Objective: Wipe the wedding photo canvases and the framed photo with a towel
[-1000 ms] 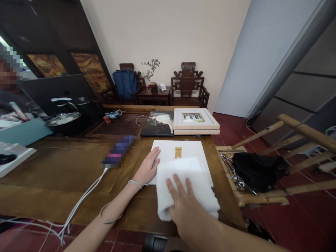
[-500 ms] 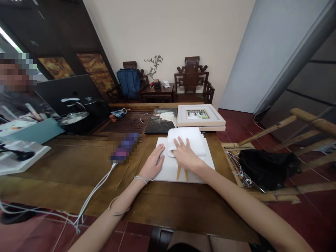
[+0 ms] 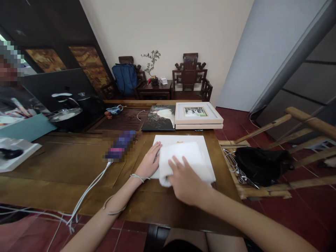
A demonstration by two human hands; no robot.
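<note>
head view: right hand (image 3: 187, 182) lies flat, fingers spread, pressing a folded white fluffy cloth (image 3: 181, 157) onto a flat white square canvas panel (image 3: 181, 140) near the right edge of the brown wooden table (image 3: 65, 168). left hand (image 3: 149, 163) rests palm-down, fingers together, on the panel's left edge. a white-framed photograph (image 3: 197, 113) lies just beyond.

Most of the board (image 3: 181, 139) is under the towel (image 3: 183, 157). Of the yellow mark (image 3: 180, 142) only a sliver shows past the towel's far edge. The right hand (image 3: 187, 180) hides the towel's near edge. The pixelated patch (image 3: 120, 146) on the table (image 3: 65, 168) can't be identified. The person (image 3: 10, 63) at far left is blurred and cut by the frame. The framed photo (image 3: 194, 112) is too small to read. The cable (image 3: 90, 189) runs off bottom-left.
</note>
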